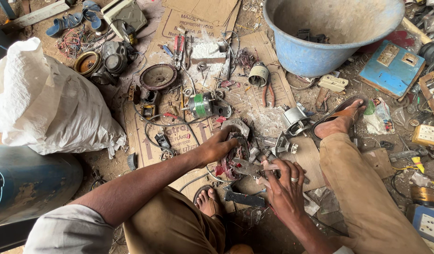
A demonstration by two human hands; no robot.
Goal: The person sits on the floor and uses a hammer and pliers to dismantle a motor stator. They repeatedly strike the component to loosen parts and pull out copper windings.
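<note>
Left hand (218,146) clamps down on the motor stator (235,155), which sits on the cardboard (179,136) between the knees. Right hand (283,186) is closed on pliers (254,169), whose nose touches the stator's right side.

Scrap-repair workshop floor: dismantled motors (205,105), pliers (268,92)

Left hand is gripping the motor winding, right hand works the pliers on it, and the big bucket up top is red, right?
Not quite: the head view shows the bucket is blue, not red. The rest holds: the left hand grips the motor winding and the right hand works the pliers.
</note>
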